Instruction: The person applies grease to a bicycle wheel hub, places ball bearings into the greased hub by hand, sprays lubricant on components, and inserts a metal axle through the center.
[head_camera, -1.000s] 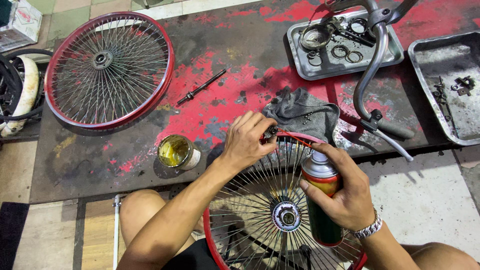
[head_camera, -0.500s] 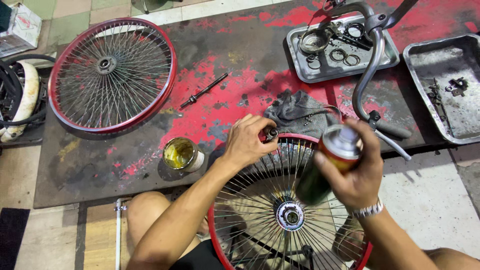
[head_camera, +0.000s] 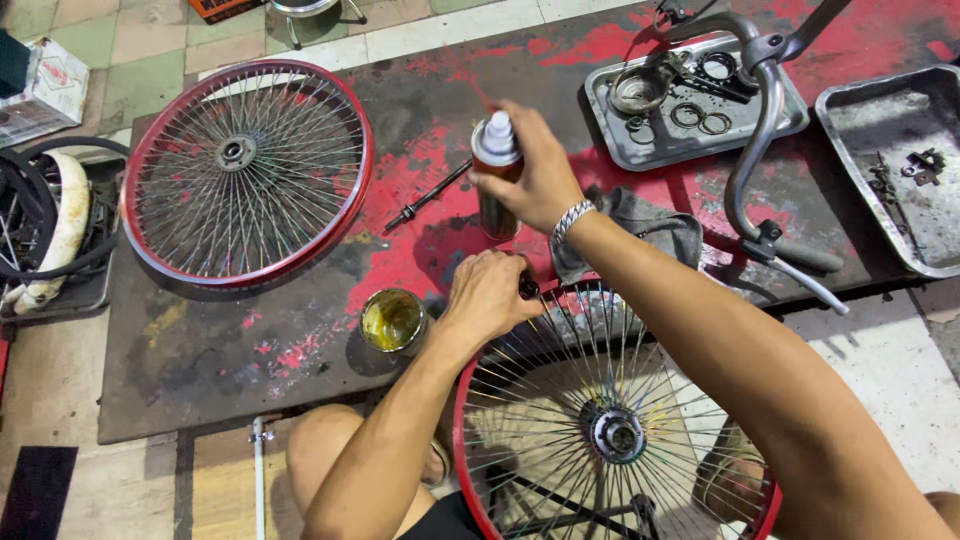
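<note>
The right hand (head_camera: 535, 175) is wrapping its fingers around a spray can (head_camera: 495, 175), holding it upright above the red-stained surface (head_camera: 300, 350). The left hand (head_camera: 490, 300) is pinching closed on a small dark part (head_camera: 527, 288) at the rim of the near red spoked wheel (head_camera: 610, 430), with a yellow-filled tin (head_camera: 392, 320) just beside it and a second wheel (head_camera: 245, 170) lying well apart.

Two red spoked wheels (head_camera: 245, 170) (head_camera: 610, 430), two metal trays (head_camera: 610, 125) (head_camera: 900, 175), one spray can (head_camera: 495, 175).

Probably a bicycle repair workshop: spoked wheels (head_camera: 245, 170), parts trays (head_camera: 690, 105), handlebar (head_camera: 760, 150).
</note>
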